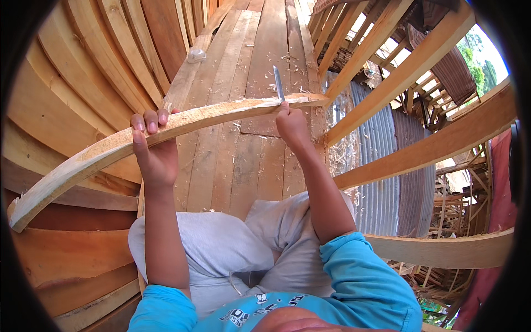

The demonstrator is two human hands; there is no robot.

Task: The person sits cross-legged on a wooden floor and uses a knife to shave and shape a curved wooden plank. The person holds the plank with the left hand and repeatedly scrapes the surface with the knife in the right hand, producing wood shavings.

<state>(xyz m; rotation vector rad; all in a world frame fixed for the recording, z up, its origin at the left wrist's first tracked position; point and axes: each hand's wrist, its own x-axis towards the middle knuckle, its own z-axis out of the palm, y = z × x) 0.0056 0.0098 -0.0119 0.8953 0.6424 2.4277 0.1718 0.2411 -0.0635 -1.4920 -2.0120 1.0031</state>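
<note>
Curved timber crosses above shaving-strewn floorboards, beside a boarded wall.

Timber lt tan; blade silvery; shirt turq, printed blk/wht; pants lt gry

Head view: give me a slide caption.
Left hand grips a curved pale wooden beam; right hand holds a straight silver blade.

A curved plank wall flanks the board floor at left, with beams, corrugated metal and daylight at right.
</note>
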